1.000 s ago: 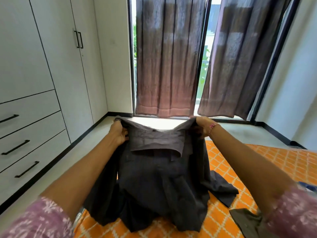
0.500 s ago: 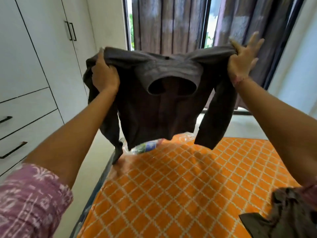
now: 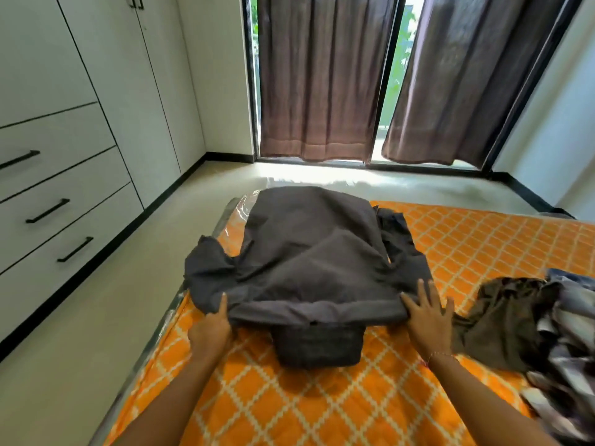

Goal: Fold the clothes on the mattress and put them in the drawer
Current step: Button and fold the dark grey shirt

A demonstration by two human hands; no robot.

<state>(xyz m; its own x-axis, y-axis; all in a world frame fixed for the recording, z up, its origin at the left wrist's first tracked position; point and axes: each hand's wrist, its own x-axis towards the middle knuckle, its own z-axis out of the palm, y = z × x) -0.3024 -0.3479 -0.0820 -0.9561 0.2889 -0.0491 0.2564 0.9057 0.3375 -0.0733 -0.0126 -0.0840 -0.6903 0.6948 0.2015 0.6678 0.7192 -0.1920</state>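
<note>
Head view: a dark grey shirt [image 3: 309,262] lies face down on the orange mattress [image 3: 322,397], its collar toward the person at 6 o'clock, probably laid flat for folding. The left hand [image 3: 211,329] pinches the near shoulder at 9 o'clock; the right hand [image 3: 426,320] rests on the other shoulder, fingers spread and straight. Unfolded clothes [image 3: 531,329] wait at 3 o'clock. The shirt's far hem overhangs the mattress edge at 12; bare mattress lies nearer. Closed drawers [image 3: 61,204] stand at 9 o'clock.
</note>
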